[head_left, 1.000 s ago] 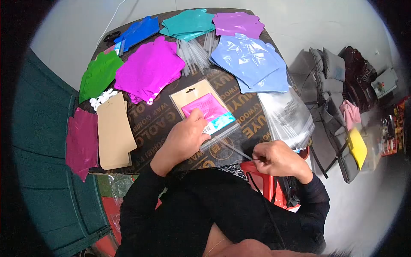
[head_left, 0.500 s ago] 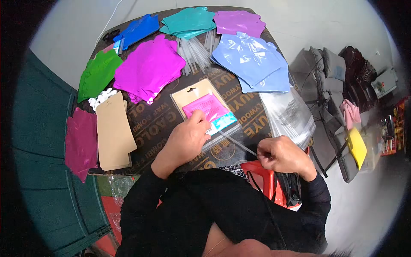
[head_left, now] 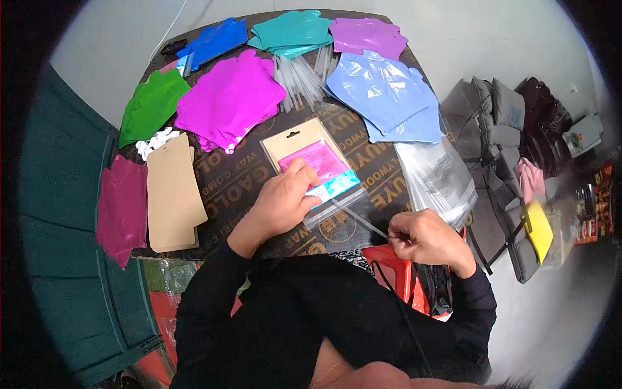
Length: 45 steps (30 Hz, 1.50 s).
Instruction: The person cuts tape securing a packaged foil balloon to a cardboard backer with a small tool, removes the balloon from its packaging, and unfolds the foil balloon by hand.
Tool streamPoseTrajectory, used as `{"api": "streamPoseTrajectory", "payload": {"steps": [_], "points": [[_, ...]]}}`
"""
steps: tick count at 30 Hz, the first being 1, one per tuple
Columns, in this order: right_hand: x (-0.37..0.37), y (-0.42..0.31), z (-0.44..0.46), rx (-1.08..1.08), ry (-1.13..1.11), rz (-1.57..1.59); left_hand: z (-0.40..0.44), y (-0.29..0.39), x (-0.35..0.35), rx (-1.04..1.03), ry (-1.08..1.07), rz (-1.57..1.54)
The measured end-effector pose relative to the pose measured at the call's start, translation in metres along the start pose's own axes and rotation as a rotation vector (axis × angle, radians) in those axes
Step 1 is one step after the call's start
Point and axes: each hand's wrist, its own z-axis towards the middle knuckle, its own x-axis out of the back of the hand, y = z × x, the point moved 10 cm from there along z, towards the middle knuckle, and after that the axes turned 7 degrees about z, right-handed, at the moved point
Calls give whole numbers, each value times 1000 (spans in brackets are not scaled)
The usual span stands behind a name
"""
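Observation:
In front of me a clear zip bag [head_left: 311, 220] lies on the table, with a tan backing card [head_left: 310, 133] and a flat pink packet [head_left: 324, 161] inside. My left hand [head_left: 283, 198] presses on the bag over the packet, thumb and curled fingers on its lower left, holding it down. Between the fingertips of my right hand [head_left: 424, 238] is one end of a thin translucent plastic tube [head_left: 361, 219]. The tube's other end reaches the bag's zip edge; whether it goes inside, I cannot tell.
Flat foil pieces surround the bag: magenta [head_left: 230, 100], green [head_left: 154, 104], light blue [head_left: 382, 91], teal [head_left: 291, 31] and dark pink [head_left: 122, 207]. Tan cards [head_left: 172, 201] lie left, loose tubes [head_left: 299, 81] behind, clear bags [head_left: 434, 175] right. A red stool [head_left: 392, 269] stands below the table edge.
My left thumb has spread a little from the fingers on the bag. My right hand stays pinched on the tube at the bag's edge. The whole view has shifted slightly.

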Motion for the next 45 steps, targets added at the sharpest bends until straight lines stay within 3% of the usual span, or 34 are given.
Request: {"api": "streamPoseTrajectory", "payload": {"steps": [18, 29, 38, 45], "points": [[3, -5, -6, 14, 43, 11, -13, 22, 5, -82, 167, 92], [6, -4, -13, -36, 46, 11, -15, 21, 3, -117, 123, 123], [4, -8, -8, -8, 57, 20, -23, 44, 9, -269, 336, 365], [-13, -6, 6, 8, 52, -42, -24, 46, 9, -248, 378, 384]]}}
